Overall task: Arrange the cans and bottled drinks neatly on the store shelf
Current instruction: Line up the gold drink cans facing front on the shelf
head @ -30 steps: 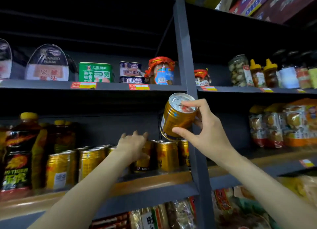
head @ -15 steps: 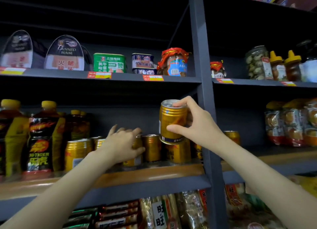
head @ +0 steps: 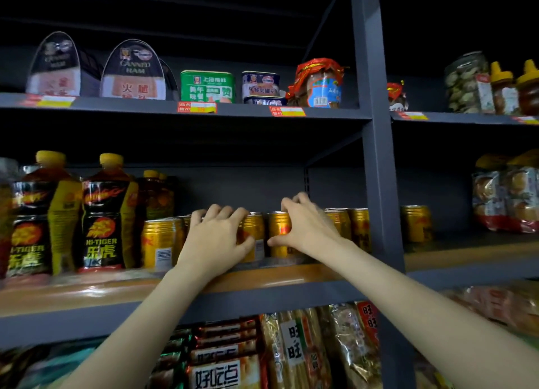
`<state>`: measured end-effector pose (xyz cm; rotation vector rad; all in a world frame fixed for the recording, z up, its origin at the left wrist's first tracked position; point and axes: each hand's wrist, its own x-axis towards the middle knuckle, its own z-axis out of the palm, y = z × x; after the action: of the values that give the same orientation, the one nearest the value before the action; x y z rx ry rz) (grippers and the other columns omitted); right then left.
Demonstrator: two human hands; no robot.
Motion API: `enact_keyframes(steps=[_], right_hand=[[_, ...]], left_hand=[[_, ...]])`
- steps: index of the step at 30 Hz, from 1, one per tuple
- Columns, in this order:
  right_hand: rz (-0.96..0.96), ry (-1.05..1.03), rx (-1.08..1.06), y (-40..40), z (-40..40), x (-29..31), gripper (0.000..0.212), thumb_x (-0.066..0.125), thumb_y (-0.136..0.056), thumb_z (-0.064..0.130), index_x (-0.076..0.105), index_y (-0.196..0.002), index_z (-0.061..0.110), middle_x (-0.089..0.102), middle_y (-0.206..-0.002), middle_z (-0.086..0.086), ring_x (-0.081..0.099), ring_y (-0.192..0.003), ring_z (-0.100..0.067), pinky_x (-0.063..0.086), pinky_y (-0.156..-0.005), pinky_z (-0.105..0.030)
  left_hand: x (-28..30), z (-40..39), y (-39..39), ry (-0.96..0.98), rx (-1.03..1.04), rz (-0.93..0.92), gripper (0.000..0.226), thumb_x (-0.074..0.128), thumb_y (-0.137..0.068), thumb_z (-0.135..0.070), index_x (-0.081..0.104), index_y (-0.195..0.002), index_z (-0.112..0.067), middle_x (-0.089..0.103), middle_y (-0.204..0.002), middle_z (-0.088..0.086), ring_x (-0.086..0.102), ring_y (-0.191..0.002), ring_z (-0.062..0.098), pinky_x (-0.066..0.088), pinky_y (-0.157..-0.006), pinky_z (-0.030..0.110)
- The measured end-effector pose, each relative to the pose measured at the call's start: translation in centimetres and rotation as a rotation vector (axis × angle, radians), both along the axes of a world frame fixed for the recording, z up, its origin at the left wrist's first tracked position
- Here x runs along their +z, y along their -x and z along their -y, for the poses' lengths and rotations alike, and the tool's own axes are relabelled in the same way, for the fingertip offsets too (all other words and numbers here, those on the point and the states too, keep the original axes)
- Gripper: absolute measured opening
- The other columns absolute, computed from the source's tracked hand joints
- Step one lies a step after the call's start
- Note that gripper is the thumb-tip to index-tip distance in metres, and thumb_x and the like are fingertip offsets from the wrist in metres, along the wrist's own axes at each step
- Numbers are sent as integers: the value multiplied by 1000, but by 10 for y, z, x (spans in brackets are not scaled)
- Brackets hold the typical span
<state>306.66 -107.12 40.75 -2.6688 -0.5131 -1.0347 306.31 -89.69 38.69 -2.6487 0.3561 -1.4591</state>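
Nearest, on the bottom level, lie snack packs (head: pixel 230 359), red, black and gold at the middle, with clear-wrapped ones printed in red and green to their right. Above them runs the wood-edged shelf (head: pixel 87 292), and both forearms reach up over its lip.

The left hand (head: pixel 217 237) sits over a gold can (head: pixel 252 237), fingers curled across the top and thumb pressed to the can's front, so it grips that can. The right hand (head: pixel 306 228) grips the next can (head: pixel 278 234) just to the right: fingers hooked over the rim, thumb on the near face. The two cans stand upright, side by side and nearly touching, in the front row of the middle shelf. More gold cans (head: pixel 159 242) stand left of the left hand, and others (head: pixel 353 228) run on right of the right hand up to the grey post (head: pixel 379 184); one further can (head: pixel 415 223) stands alone beyond the post.

At the left of that shelf stand tiger bottles (head: pixel 106 216) with yellow caps (the farther ones show only caps and shoulders). Far right, wrapped snack bags (head: pixel 507 196) sit on the neighbouring bay.

On the upper shelf, left to right: two arched ham tins (head: pixel 132 70), a green tin (head: pixel 207 86), stacked blue tins (head: pixel 261 86), and a jar (head: pixel 319 83) topped in red wrap. Past the post are a clear jar (head: pixel 465 82) and yellow-capped bottles (head: pixel 504 88).
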Motion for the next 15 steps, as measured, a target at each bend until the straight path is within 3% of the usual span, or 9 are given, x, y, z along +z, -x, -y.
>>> enact_keyframes(steps=[2,4,7,11,15], right_hand=[[-22,53,2,-2,-1,-1,80,72,-79,45,33,-142,14,34,-146,-11,40,-130,-29,43,-99,-39],[-97,103,67,1,6,4,79,72,-82,37,30,-144,12,37,-146,-11,38,-133,-28,39,-103,-37],[-128,193,76,9,16,11,66,73,-83,22,39,-139,13,48,-137,-8,45,-126,-25,41,-96,-33],[-69,255,-11,10,9,14,56,75,-81,21,48,-129,11,55,-122,-13,47,-119,-27,42,-80,-32],[-43,336,-140,-8,-4,14,55,69,-86,15,43,-134,8,54,-126,-19,37,-129,-33,45,-91,-41]], left_hand=[[-1,-1,-1,-6,4,6,71,19,-75,-56,58,-120,-18,64,-112,5,53,-109,27,35,-92,45],[-1,-1,0,-8,9,3,73,16,-75,-57,56,-122,-19,63,-114,5,52,-111,27,34,-93,44],[-1,-1,2,-11,18,-16,78,9,-72,-58,50,-129,-23,58,-120,1,46,-117,24,28,-96,41],[0,1,3,-16,25,-17,82,3,-69,-59,45,-131,-25,55,-125,-1,42,-120,21,24,-97,39],[1,1,4,-22,34,-18,83,3,-69,-60,45,-131,-25,55,-125,-1,41,-120,21,24,-97,39]])
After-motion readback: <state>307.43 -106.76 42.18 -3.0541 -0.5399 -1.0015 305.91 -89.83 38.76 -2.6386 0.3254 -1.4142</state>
